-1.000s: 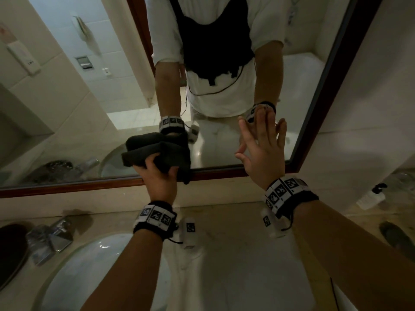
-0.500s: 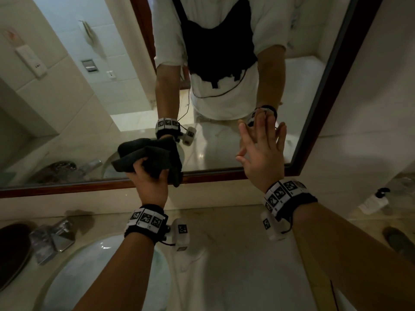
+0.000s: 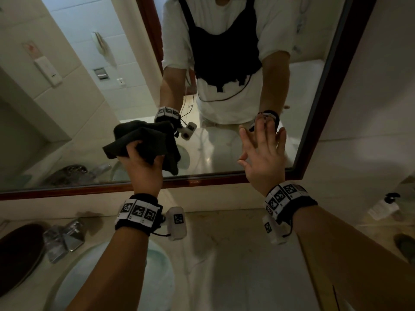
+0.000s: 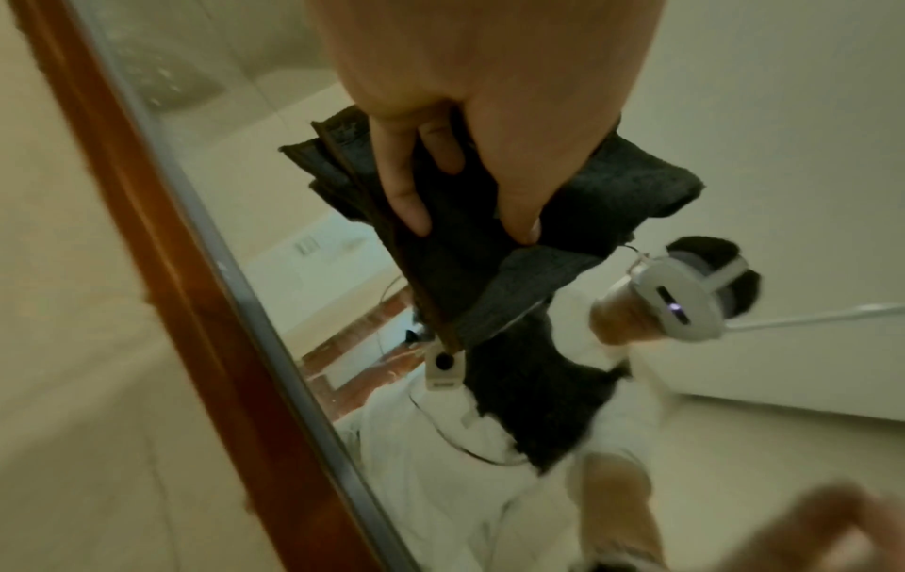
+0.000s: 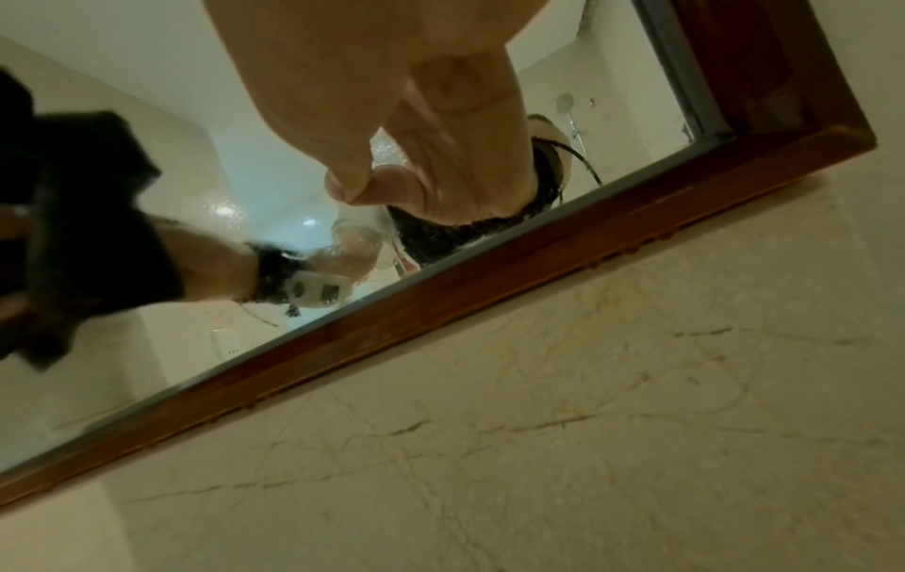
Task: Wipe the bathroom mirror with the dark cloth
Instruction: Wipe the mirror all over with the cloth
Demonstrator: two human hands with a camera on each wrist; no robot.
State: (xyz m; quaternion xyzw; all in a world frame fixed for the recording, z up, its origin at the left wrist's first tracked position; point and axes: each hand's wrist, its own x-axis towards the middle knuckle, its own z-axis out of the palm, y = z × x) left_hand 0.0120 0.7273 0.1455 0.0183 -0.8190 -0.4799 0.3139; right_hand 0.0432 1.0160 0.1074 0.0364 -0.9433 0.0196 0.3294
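The dark cloth (image 3: 143, 142) is bunched against the mirror (image 3: 78, 108) glass, low and a bit left of centre, just above the wooden frame (image 3: 202, 180). The left hand (image 3: 142, 169) grips it w/ fingers curled round the folds (thumb side is clear in the left wrist view). The right hand (image 3: 263, 158) is flat w/ straight fingers, palm to the glass near the bottom right corner. Below are the sink (image 3: 74, 277) and faucet (image 3: 65, 239).

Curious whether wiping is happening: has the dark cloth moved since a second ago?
Yes. The dark cloth slid left and slightly up; its lower corner, earlier overlapping the mirror's wooden frame, now sits above it.
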